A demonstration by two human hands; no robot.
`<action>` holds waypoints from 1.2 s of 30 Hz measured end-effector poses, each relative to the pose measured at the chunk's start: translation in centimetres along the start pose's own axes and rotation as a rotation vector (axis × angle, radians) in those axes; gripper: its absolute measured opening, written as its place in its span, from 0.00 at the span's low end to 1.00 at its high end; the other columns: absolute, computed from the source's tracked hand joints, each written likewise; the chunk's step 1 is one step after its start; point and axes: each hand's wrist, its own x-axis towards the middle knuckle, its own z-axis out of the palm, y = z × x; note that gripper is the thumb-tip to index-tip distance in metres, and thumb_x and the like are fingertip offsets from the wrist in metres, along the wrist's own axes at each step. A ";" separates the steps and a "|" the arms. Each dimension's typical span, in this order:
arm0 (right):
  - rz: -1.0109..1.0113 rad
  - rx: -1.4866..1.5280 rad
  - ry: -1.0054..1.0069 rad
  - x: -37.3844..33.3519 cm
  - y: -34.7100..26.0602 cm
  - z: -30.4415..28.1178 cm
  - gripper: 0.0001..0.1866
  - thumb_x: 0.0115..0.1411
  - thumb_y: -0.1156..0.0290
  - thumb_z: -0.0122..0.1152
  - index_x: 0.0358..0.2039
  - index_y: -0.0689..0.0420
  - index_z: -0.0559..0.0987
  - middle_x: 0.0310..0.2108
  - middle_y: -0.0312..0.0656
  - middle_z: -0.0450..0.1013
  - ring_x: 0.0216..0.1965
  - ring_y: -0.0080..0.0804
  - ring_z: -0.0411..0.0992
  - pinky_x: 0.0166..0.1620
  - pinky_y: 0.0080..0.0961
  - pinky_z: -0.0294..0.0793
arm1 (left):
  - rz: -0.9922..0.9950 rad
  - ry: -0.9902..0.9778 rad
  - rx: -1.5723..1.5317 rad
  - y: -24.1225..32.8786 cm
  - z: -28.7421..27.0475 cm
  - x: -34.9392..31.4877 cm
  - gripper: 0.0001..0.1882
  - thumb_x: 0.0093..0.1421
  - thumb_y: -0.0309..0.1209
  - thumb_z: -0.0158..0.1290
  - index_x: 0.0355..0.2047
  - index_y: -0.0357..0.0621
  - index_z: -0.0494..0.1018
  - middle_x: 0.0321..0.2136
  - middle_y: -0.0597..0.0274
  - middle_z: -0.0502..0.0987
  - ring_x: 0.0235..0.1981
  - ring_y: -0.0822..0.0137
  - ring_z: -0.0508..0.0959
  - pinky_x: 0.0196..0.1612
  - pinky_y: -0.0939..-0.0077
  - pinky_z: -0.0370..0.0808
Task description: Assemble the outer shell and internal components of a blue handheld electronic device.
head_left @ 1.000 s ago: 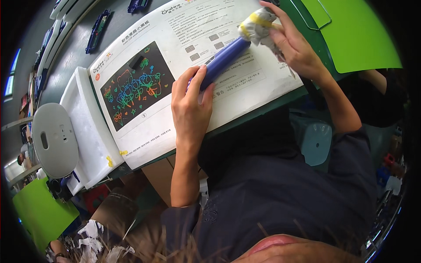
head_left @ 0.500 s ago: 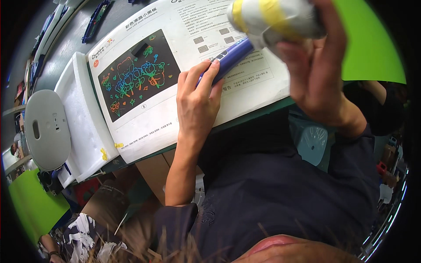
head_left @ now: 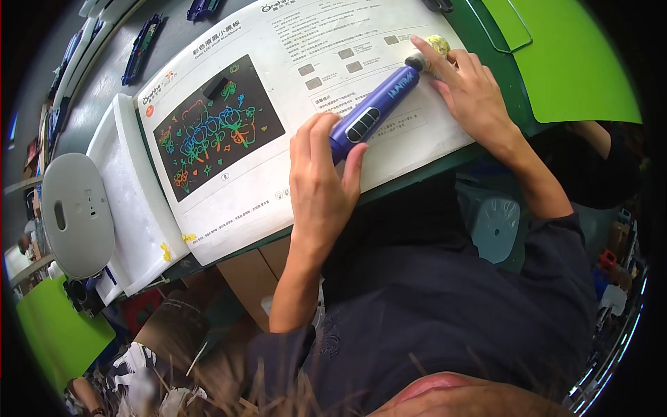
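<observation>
A blue-purple handle [head_left: 375,111], round and long with a panel of dark buttons, lies slantwise above the printed sheet. My left hand [head_left: 318,184] is closed around its near end, thumb on one side and fingers on the other. At the far end sits a short dark tip [head_left: 417,62]. There my right hand [head_left: 479,101] grips a white thing with yellow tape [head_left: 438,45], its index finger stretched over it. Most of that taped thing is hidden by the fingers. Whether it touches the handle I cannot tell.
The printed sheet [head_left: 257,205] bears a black panel with coloured drawings. To the left are a white foam tray [head_left: 132,194] and an oval grey device [head_left: 76,215]. Blue slender parts [head_left: 142,48] lie at the back. A green board [head_left: 577,62] is at right, a stool [head_left: 495,226] below.
My right hand has come down from near the camera with the taped thing to the handle's far end. My left hand has shifted slightly, and more of the handle shows.
</observation>
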 end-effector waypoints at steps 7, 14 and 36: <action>-0.263 0.338 0.007 0.8 -3.3 -2.4 0.37 0.53 0.70 0.68 0.63 0.47 0.66 0.55 0.41 0.67 0.59 0.40 0.62 0.63 0.40 0.54 | -0.070 0.018 0.032 -0.1 -0.4 -1.0 0.25 0.47 0.19 0.65 0.47 0.37 0.73 0.41 0.49 0.78 0.42 0.54 0.79 0.46 0.66 0.76; -0.389 0.392 -0.012 1.2 -4.7 -1.6 0.27 0.50 0.69 0.70 0.52 0.54 0.73 0.48 0.39 0.70 0.53 0.37 0.67 0.58 0.38 0.61 | -0.051 0.114 -0.010 -0.2 -1.2 -1.4 0.25 0.44 0.16 0.66 0.45 0.37 0.75 0.42 0.51 0.79 0.45 0.58 0.80 0.48 0.67 0.75; 0.094 -0.004 0.923 40.2 -18.4 12.1 0.26 0.56 0.58 0.61 0.50 0.64 0.73 0.47 0.51 0.72 0.42 0.42 0.74 0.44 0.43 0.72 | -0.252 0.228 0.540 -14.9 -17.7 21.7 0.30 0.51 0.40 0.64 0.49 0.32 0.71 0.46 0.39 0.74 0.47 0.46 0.76 0.52 0.60 0.72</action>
